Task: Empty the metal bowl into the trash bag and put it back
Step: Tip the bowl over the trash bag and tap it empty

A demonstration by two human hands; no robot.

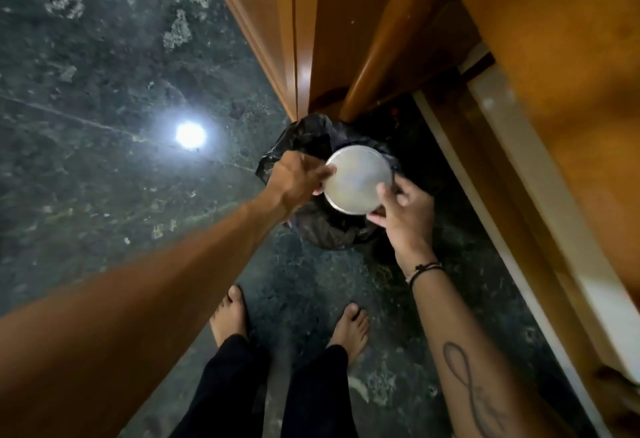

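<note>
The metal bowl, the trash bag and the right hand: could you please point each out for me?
metal bowl (358,183): head view, middle of its upturned base.
trash bag (304,136): head view, black plastic at its far rim.
right hand (408,216): head view, back of the hand.

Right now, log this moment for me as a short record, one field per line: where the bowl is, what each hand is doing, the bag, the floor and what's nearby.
bowl: metal bowl turned so its flat underside faces the camera, held over the bag's opening
left hand: left hand grips the bowl's left rim
right hand: right hand grips the bowl's lower right rim
bag: black trash bag open on the floor under the bowl
contents: cannot tell, inside hidden
floor: dark green stone floor with a lamp glare
nearby: wooden cabinet just behind the bag
</note>
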